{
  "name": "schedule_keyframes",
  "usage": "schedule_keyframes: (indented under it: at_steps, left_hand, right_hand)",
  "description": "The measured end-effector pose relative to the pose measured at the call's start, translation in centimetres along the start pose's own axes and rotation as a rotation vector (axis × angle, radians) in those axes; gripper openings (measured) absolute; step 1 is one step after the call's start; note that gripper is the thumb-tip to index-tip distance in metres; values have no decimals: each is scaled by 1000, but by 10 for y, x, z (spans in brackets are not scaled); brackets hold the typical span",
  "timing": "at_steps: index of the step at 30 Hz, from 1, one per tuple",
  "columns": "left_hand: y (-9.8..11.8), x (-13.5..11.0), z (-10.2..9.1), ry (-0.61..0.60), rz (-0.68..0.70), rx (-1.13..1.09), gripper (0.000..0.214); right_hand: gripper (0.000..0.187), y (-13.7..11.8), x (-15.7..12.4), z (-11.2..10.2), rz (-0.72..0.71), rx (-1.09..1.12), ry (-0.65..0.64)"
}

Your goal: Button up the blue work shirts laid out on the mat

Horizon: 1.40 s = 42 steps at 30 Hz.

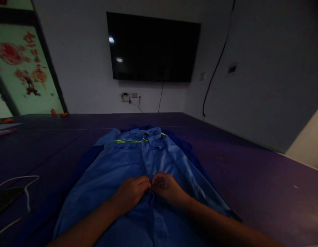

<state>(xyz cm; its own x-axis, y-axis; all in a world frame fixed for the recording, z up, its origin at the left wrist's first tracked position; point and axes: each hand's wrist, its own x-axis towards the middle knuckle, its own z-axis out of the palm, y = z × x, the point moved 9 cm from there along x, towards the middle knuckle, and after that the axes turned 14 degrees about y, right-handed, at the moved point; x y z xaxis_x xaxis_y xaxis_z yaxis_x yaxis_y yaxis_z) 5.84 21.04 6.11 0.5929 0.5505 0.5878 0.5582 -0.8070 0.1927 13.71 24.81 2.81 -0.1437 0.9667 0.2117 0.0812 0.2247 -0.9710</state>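
Nearby, a white cable (27, 197) flanks the blue jacket (115, 168); left hand (134, 191) and right hand (168, 187) pinch its front, grip narrow.

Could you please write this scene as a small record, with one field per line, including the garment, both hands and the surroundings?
garment: blue jacket, front up, collar end away from the person
trim: yellow-green stripe across the chest
left hand: left hand, fingers bent at the front opening
right hand: right hand, fingers curled, close beside the left at the opening
grip detail: too dark to tell
surface: purple surface under the jacket
left side: white cable
wall ahead: television, screen dark
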Motion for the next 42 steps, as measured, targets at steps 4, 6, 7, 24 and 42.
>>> schedule_keyframes:
  at_steps: [4,6,7,24,42]
  left_hand:
    - [-4,1,-2,12,-53,-99,23]
    - [-6,2,-3,19,-90,-131,23]
    - [-7,2,-3,19,-107,-141,23]
    - [-11,3,-6,8,-247,-252,26]
    - [-12,4,-8,45,-291,-224,17]
  right_hand:
    - [8,-4,-3,-1,-8,-31,-3]
    - [11,-4,-3,-2,13,-34,8]
    - [13,-4,-3,-3,24,-35,17]
    - [29,-11,-9,2,-21,-96,-48]
    - [36,-15,-7,3,-119,-157,-42]
